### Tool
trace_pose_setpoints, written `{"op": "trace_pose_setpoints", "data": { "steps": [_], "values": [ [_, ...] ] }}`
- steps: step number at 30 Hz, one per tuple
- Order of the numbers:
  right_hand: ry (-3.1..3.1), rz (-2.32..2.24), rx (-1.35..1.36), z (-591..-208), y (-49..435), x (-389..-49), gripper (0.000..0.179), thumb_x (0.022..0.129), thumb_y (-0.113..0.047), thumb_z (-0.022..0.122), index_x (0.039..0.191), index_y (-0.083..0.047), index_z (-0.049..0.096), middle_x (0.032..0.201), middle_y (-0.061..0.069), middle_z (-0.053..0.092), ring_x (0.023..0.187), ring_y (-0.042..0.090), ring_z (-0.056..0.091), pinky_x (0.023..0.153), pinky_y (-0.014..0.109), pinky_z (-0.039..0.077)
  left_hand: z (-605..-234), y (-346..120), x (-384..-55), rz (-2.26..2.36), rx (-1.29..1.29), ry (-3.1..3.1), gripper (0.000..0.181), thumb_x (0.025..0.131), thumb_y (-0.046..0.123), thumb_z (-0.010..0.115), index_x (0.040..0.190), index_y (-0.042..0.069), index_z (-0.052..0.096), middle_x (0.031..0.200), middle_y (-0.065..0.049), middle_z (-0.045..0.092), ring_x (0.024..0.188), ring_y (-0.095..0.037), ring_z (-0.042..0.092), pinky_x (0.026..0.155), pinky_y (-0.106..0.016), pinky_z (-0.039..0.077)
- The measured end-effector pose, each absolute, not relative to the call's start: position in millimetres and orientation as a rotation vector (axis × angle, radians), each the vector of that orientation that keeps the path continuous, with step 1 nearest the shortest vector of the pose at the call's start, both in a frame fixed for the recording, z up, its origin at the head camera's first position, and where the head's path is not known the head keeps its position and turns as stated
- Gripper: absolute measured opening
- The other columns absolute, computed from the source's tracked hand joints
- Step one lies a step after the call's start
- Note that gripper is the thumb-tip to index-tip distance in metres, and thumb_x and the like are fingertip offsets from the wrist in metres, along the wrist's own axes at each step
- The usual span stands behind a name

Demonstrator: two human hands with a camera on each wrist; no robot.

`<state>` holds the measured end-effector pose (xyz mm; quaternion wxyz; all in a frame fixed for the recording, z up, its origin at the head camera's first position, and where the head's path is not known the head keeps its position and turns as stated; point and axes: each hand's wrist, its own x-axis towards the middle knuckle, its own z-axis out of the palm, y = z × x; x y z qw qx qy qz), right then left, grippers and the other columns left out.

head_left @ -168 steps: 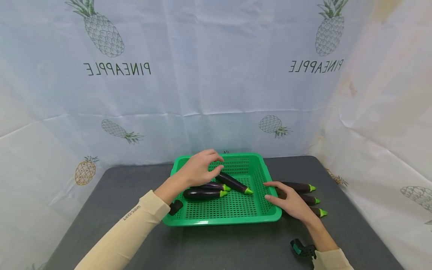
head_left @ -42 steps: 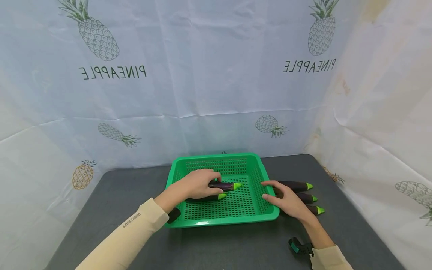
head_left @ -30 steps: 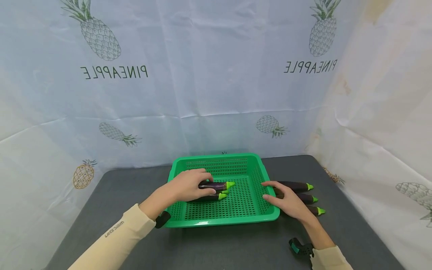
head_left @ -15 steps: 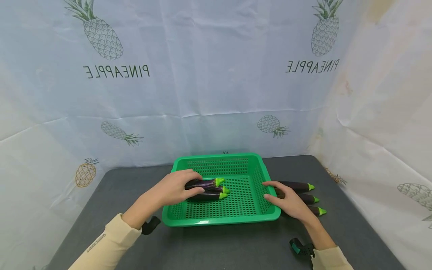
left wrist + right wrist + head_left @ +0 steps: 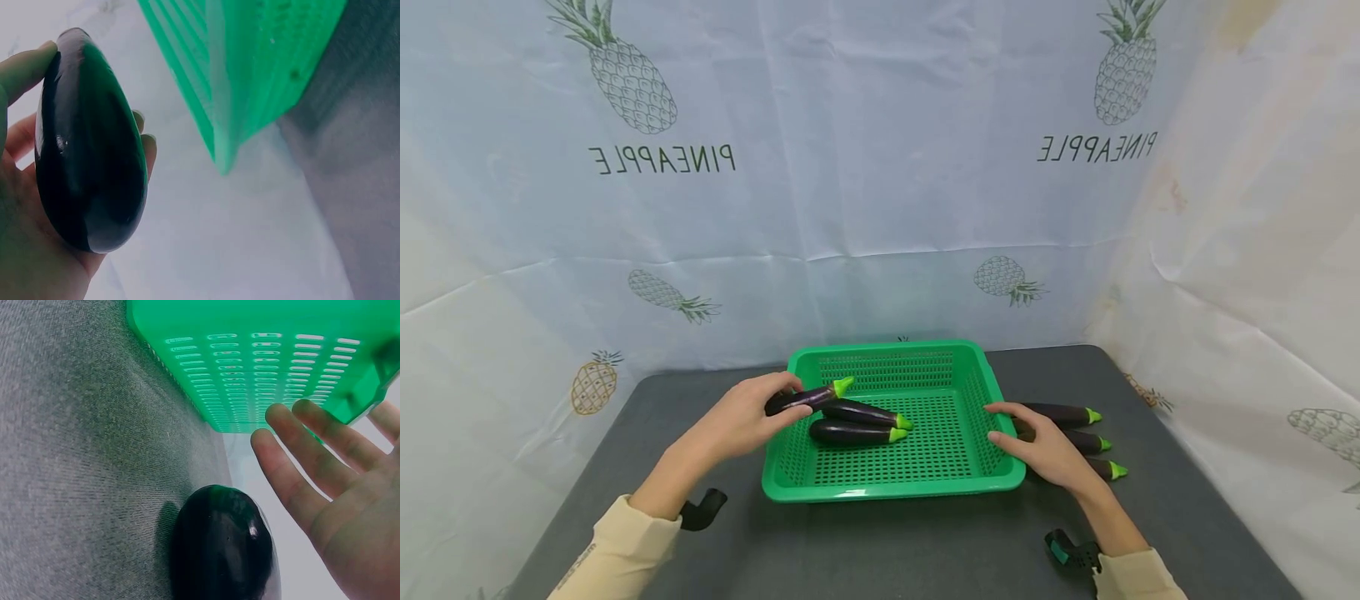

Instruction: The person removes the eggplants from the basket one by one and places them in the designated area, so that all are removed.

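In the head view my left hand [image 5: 737, 419] grips a dark purple eggplant [image 5: 805, 399] at the left rim of the green plastic basket [image 5: 895, 493]. Its green stem end points right, tilted up. The left wrist view shows thumb and fingers round this eggplant [image 5: 94, 156], with the basket wall [image 5: 250, 81] beside it. Two more eggplants, a front one [image 5: 850, 432] and one behind it [image 5: 861, 412], lie inside the basket. My right hand [image 5: 1041, 446] rests thumb and index finger on the right rim; the right wrist view shows its other fingers [image 5: 312, 450] extended beside the outer wall.
Three eggplants lie on the dark grey table right of the basket: a back one [image 5: 1063, 415], a middle one [image 5: 1086, 442] and a front one [image 5: 1103, 468], partly behind my right hand. A white pineapple-print cloth [image 5: 880, 167] hangs behind the table [image 5: 865, 550].
My left hand has taken hold of the eggplant that lay slanted in the basket and carried it left and up to the left rim. The right hand has stayed at the right rim.
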<state>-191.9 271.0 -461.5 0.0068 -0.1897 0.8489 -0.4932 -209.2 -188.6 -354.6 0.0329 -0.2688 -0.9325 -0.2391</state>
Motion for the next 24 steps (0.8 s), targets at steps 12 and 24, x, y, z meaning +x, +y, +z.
{"op": "trace_pose_setpoints", "data": {
  "steps": [12, 24],
  "values": [
    [2.649, -1.542, -0.592, -461.0, 270.8, -191.3, 0.047, 0.102, -0.027, 0.065, 0.146, -0.014, 0.053, 0.150, 0.015, 0.049, 0.130, 0.040, 0.053, 0.090, 0.039, 0.053, -358.7, -230.4, -216.5, -0.775, -0.649, -2.854, 0.032, 0.100, 0.041, 0.066, 0.117, 0.015, 0.066, 0.107, -0.004, 0.068, 0.078, -0.014, 0.056, 0.067, -0.036, 0.045],
    [2.674, -1.528, -0.564, -462.8, 270.3, -191.6, 0.048, 0.102, -0.030, 0.065, 0.146, -0.016, 0.054, 0.150, 0.014, 0.050, 0.133, 0.039, 0.051, 0.093, 0.043, 0.052, -374.5, -261.4, -230.1, -0.745, -0.525, -2.867, 0.038, 0.102, 0.040, 0.063, 0.122, 0.007, 0.064, 0.118, -0.018, 0.067, 0.098, -0.032, 0.064, 0.078, -0.051, 0.052]
  ]
}}
